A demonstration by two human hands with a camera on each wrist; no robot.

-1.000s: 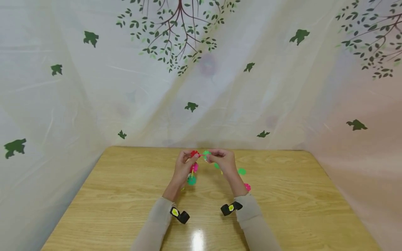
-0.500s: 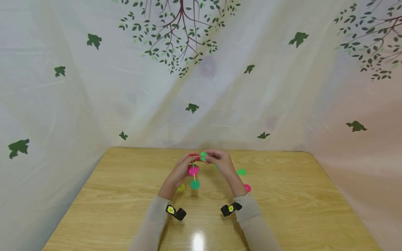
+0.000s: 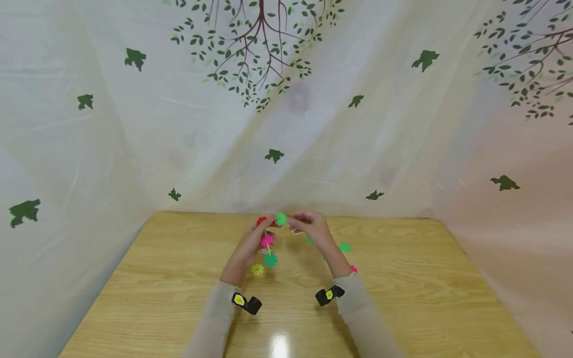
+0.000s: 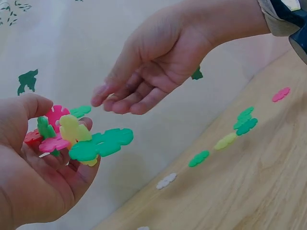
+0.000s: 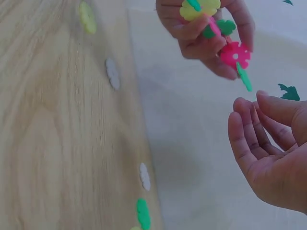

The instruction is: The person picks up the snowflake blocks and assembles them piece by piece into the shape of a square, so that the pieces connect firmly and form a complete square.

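Note:
My left hand holds a cluster of interlocking plastic flower discs, thumb on one side and fingers behind. In the left wrist view the cluster shows a pink disc, a yellow disc and teal discs slotted together at angles. A light green disc sticks out at the cluster's far end, facing my right hand. That hand is held a short gap away, fingers loosely bent with nothing between them, as the right wrist view shows. Part of the cluster is hidden by the left fingers.
Loose discs lie on the wooden table: a yellow one by the left wrist, and green, white and pink ones toward the right. A printed cloth hangs behind the table's far edge.
My right hand has let go of the light green disc, which now sits on the cluster. The left hand has moved left with the cluster, widening the gap between the hands.

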